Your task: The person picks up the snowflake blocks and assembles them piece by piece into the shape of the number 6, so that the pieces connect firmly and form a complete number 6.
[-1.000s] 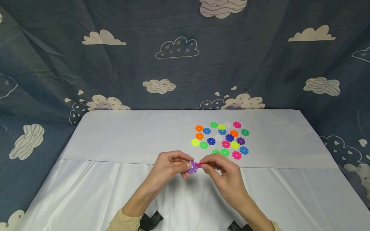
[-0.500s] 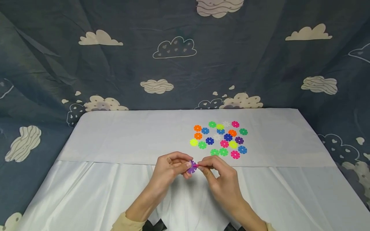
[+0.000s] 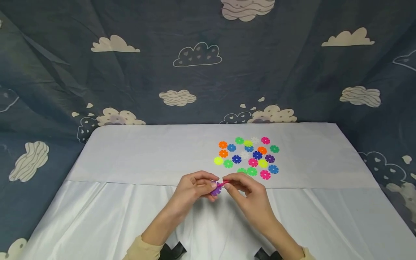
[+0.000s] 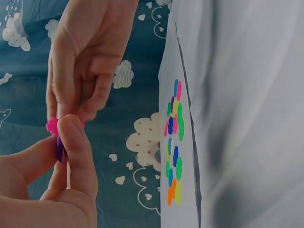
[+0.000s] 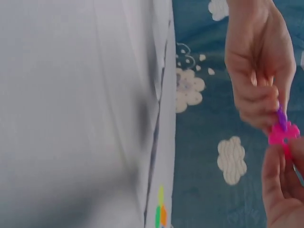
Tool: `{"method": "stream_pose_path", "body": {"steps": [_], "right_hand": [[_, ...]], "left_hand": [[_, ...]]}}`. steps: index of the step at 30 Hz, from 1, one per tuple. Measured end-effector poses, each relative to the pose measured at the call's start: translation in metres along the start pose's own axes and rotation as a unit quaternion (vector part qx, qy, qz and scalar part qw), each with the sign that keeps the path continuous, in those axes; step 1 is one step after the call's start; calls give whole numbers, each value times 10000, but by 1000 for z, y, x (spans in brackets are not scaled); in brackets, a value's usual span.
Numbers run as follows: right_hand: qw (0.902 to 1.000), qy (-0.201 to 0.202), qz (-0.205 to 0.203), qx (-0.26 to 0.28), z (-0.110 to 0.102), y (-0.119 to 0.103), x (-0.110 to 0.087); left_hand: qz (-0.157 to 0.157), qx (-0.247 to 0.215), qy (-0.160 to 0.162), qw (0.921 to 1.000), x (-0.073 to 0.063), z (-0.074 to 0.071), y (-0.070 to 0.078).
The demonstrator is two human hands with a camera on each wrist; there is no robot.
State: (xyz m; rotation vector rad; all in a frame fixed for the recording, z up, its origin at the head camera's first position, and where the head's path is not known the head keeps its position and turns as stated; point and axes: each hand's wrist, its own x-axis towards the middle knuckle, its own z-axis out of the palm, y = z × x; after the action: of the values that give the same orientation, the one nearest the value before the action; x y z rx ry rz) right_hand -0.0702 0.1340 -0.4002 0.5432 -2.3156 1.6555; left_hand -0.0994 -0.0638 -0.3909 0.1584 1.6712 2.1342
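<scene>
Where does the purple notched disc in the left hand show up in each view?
Head: the purple notched disc is just right of centre, below mid-height, at the left hand's fingertips.
Left wrist: far left, below mid-height, edge-on.
Right wrist: near the right edge, about mid-height.
Shared landmark: the bright pink piece appearing against it in all three.

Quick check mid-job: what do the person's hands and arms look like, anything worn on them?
The left hand and right hand wear no gloves. The left sleeve is plain tan; only an edge of the matching right sleeve shows. Angular black pieces show beside both forearms; whether they are worn is unclear.
</scene>
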Motion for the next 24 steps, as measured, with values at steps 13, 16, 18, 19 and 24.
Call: {"method": "stream_pose_path", "body": {"steps": [13, 16, 18, 19, 24], "right_hand": [[9792, -229, 1296, -1542, -49, 42, 8], [9698, -428, 1439, -1924, -62, 54, 9], [9631, -600, 1495, -2158, -71, 61, 11], [9590, -691, 1530, -2282, -76, 63, 12], [9414, -1204, 1549, -2743, -96, 73, 20]], "left_hand": [[219, 576, 227, 9978, 3, -7, -2], [216, 558, 284, 9978, 4, -9, -2], [227, 556, 308, 9977, 5, -11, -1], [231, 537, 316, 9978, 5, -11, -1], [236, 528, 304, 9979, 5, -13, 0]]}}
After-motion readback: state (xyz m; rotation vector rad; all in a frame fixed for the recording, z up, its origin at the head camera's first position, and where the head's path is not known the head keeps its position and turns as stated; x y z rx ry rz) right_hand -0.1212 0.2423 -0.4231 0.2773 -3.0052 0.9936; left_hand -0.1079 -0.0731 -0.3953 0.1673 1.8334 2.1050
